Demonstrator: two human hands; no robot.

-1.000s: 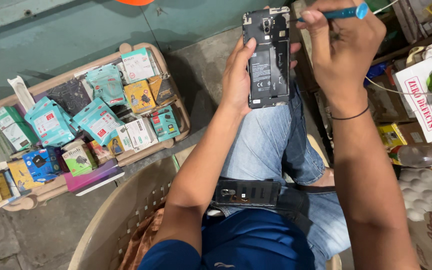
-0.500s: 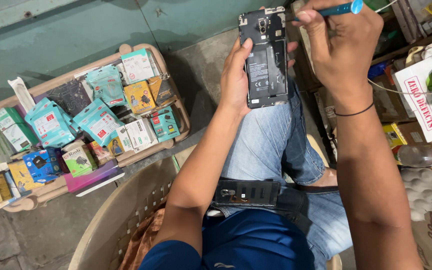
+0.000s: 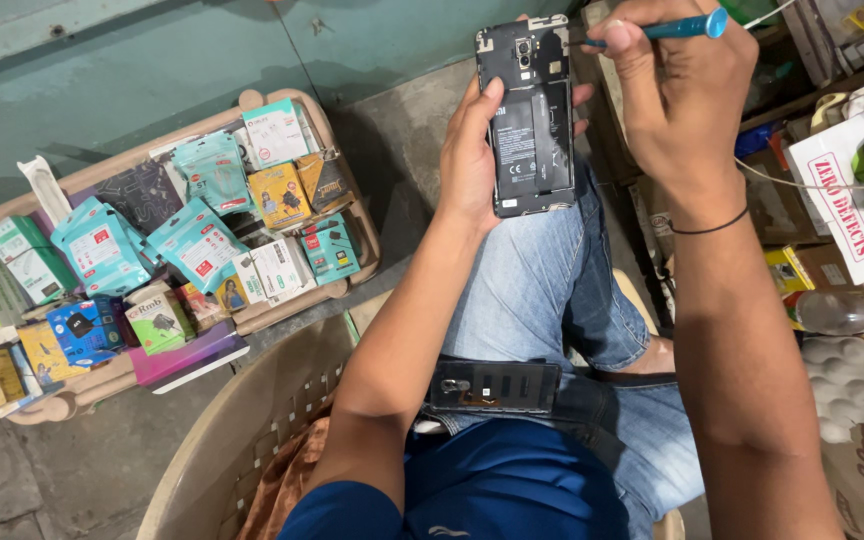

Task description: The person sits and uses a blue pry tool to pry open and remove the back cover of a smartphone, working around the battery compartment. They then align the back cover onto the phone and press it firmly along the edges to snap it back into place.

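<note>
My left hand grips opened black phone; my right hand pinches blue-handled screwdriver, tip on phone's far right corner.

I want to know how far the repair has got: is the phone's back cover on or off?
Off. The phone in the left hand shows its bare battery and camera.

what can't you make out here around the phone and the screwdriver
Head view only:
- Screwdriver: its tip at the phone is too small to see; the right hand covers the shaft.
- Phone's screen side faces away; the left hand hides its left edge.
- Back cover on the lap: details too dark.
</note>
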